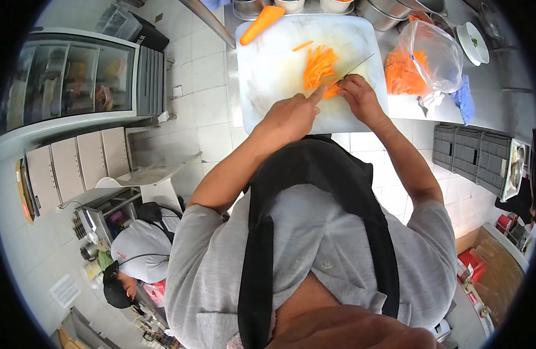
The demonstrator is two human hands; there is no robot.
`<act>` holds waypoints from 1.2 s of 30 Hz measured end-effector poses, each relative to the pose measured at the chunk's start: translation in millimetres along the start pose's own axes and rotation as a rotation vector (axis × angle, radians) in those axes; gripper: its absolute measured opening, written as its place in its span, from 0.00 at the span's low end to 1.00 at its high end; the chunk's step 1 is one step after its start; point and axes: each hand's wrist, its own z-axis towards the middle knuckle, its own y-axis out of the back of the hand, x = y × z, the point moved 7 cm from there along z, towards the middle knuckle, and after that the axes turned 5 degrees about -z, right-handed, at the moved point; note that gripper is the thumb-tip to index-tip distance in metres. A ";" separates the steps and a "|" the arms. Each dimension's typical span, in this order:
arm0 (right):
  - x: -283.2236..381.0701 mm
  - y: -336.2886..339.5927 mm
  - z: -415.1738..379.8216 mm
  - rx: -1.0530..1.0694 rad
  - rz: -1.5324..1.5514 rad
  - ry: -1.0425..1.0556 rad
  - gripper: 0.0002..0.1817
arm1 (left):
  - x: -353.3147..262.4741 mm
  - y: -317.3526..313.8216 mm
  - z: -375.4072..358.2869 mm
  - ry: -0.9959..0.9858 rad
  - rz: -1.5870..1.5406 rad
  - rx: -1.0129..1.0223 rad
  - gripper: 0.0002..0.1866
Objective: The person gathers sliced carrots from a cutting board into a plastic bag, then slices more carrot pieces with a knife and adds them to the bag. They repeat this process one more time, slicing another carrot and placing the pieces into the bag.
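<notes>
My left hand (288, 118) is closed around a knife (356, 66), its index finger stretched along the blade's back. The thin blade slants across the white cutting board (268, 75) toward the upper right. With bent fingers, my right hand (361, 99) holds a piece of carrot (333, 91) down on the board, close beside the blade. Just beyond the knife lies a heap of carrot strips (320, 67), with one loose strip (303, 46) apart from it. A large carrot piece (261, 26) rests at the board's far left corner. The knife's handle is hidden in my left hand.
Right of the board sits a clear plastic bag (442, 58) with cut carrot (403, 74), near a blue cloth (464, 100) and a white dish (472, 43). Metal pots (379, 14) line the far edge. Another person (137, 253) works behind on the left.
</notes>
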 end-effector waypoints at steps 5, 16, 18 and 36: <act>-4.1 -4.7 -3.2 -0.021 0.042 -0.018 0.14 | 14.3 -21.8 33.9 -0.181 -0.071 -0.185 0.29; -4.6 0.4 -7.0 -0.059 0.063 -0.024 0.12 | 0.6 -11.3 24.2 -0.107 -0.037 -0.090 0.31; -1.7 1.5 -4.9 -0.095 0.034 -0.017 0.11 | -9.3 -5.6 4.5 -0.043 -0.005 -0.040 0.31; -8.3 -1.1 -10.5 -0.064 0.092 -0.028 0.08 | -8.9 -15.0 18.6 -0.069 -0.001 -0.099 0.31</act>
